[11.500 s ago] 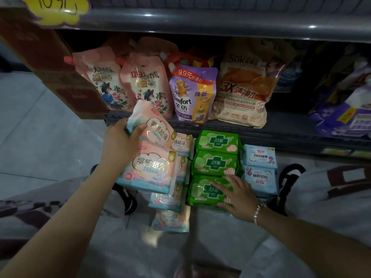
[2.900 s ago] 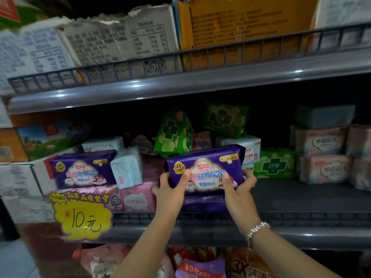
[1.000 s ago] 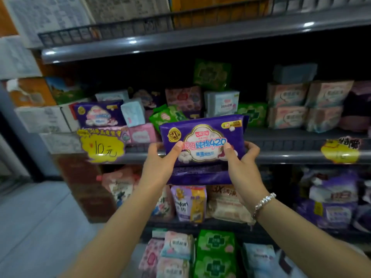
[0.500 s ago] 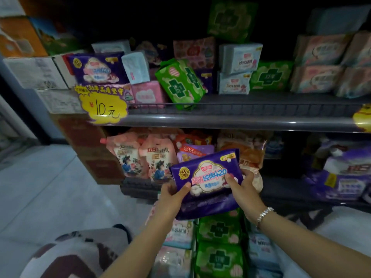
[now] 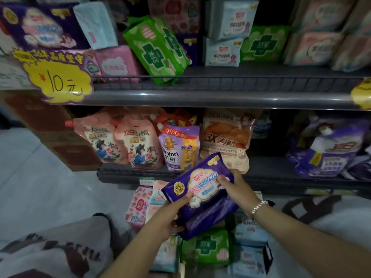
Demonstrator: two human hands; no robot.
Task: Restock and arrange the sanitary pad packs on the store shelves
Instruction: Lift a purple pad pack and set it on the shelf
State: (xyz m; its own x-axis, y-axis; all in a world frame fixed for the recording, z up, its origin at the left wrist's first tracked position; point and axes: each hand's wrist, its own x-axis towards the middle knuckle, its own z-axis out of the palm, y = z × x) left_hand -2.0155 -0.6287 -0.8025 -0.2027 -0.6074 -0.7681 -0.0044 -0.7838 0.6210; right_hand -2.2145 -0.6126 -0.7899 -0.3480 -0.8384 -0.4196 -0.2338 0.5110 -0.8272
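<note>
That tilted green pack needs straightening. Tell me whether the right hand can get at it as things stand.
Probably not yet: the right hand and left hand both grip the purple pad packs, well below the tilted green pack, whose front is otherwise unobstructed.

Left arm: bare forearm enters from the lower centre, angled up and to the right. Left hand (image 5: 172,215): thumb laid across the front face of the purple pad pack (image 5: 202,191), remaining fingers curled beneath its lower left end.

Right arm: bare forearm enters from the lower right, angled up and to the left; beaded bracelet (image 5: 259,206) at the wrist. Right hand (image 5: 234,189): grips the pack's right side, fingertips on the printed front, palm and thumb apparently behind, though that part is hidden.

Both hands: level with each other, held in front of the body, with the pack tilted between them, its right end higher.
</note>
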